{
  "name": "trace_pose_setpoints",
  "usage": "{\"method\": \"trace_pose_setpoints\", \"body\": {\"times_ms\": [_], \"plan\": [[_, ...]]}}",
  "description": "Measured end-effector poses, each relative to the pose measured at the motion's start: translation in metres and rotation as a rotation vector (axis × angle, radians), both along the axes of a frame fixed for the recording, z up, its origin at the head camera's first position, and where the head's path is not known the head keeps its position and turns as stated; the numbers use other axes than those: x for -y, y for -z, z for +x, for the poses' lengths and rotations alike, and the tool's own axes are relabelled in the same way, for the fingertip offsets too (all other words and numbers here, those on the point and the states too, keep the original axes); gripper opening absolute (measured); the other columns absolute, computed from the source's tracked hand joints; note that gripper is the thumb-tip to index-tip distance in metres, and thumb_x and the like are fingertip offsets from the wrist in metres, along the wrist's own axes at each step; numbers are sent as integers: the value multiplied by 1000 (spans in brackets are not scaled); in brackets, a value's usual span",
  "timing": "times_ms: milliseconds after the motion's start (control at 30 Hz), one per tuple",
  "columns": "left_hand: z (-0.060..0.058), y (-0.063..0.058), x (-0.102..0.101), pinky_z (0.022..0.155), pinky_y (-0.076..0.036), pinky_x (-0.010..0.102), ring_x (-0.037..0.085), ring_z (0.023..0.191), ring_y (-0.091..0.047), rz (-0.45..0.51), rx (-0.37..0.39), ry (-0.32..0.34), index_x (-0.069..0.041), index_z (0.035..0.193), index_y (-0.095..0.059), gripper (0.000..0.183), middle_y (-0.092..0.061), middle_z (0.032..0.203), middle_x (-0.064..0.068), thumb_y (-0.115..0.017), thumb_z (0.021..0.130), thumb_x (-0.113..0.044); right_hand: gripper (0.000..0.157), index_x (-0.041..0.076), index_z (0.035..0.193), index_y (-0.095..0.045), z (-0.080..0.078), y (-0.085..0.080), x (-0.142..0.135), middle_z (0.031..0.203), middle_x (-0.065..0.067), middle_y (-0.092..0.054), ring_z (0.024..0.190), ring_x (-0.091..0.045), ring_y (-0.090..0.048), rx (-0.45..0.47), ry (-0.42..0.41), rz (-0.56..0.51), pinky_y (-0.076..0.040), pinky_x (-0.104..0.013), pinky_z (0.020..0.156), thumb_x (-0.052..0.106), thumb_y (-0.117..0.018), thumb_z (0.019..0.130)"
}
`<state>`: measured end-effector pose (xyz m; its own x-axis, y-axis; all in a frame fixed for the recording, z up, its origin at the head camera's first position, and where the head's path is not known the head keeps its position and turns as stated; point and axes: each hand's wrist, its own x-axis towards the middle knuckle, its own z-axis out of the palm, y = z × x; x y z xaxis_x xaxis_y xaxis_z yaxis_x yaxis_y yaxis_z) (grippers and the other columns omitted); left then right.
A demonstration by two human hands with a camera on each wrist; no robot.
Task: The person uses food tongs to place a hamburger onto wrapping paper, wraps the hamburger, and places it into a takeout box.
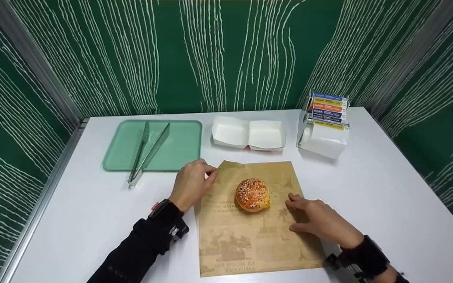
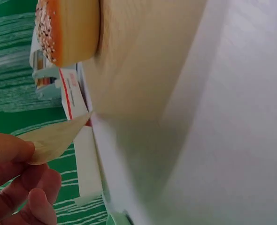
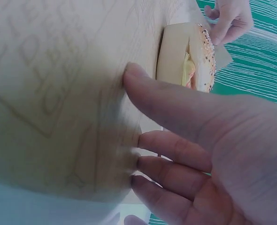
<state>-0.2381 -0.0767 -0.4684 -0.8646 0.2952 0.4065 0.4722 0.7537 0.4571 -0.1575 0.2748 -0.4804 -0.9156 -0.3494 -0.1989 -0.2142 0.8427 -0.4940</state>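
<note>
A sesame-topped burger (image 1: pixel 252 195) sits on a printed brown sheet of wrapping paper (image 1: pixel 226 232); some filling shows at its side in the right wrist view. My left hand (image 1: pixel 194 182) pinches the paper's far left corner between thumb and finger. That corner (image 2: pixel 58 136) is lifted off the table in the left wrist view. Over the paper's right side, my right hand (image 1: pixel 321 220) holds nothing, its thumb and fingers spread apart. In the right wrist view the fingertips (image 3: pixel 143 140) are right at the paper's surface.
Behind the paper stands an open white cardboard box (image 1: pixel 248 133). Metal tongs (image 1: pixel 148 153) lie across a green tray (image 1: pixel 183 145) at the back left. At the back right is a holder (image 1: pixel 325 137) with several small colourful boxes. Green walls (image 1: pixel 250 59) with white lines enclose the table.
</note>
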Motion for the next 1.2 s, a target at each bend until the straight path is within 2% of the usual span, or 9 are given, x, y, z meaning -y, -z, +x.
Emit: {"method": "trace_pose_setpoints", "body": {"times_ms": [300,500,633,767,933,1200], "plan": [[18,-8,-24,69,-62,31,16,74,-73,-55,-104,119,-11,104,-86,12,-77,90,2,-77,98,-17,68,-4,144,-64,0,-1,-1,159,-30,-50,146,-51,-50,-25,-28,8,-47,-63,115,28,-89,89],[28,-7,-37,65,-61,27,14,72,-70,-94,-196,195,-12,104,-86,12,-74,88,0,-78,98,-18,67,-5,144,-64,-1,0,-1,160,-31,-49,147,-51,-49,-17,-24,8,-47,-63,115,26,-88,89],[33,-5,-44,66,-61,26,13,76,-68,-158,-232,234,-14,108,-86,14,-71,91,0,-77,99,-18,67,-4,144,-64,0,0,-1,160,-31,-49,148,-51,-49,-16,-21,5,-46,-63,115,26,-88,89],[35,-2,-49,69,-61,26,14,82,-70,-205,-236,260,-16,112,-85,15,-71,97,-1,-75,100,-19,67,-4,143,-65,1,0,-1,159,-31,-50,146,-52,-50,-31,-29,6,-47,-65,114,28,-89,88],[34,0,-51,76,-64,27,16,90,-74,-230,-206,278,-15,113,-84,16,-76,106,-1,-75,101,-19,67,-3,143,-65,1,0,-1,159,-32,-49,146,-52,-50,-26,-26,4,-46,-64,115,28,-89,89],[31,2,-49,76,-63,29,15,89,-74,-224,-169,343,-14,99,-82,10,-80,100,-3,-73,102,-18,68,-4,145,-63,0,1,-2,161,-30,-48,148,-51,-48,-10,-10,3,-45,-64,116,27,-88,90]]}}
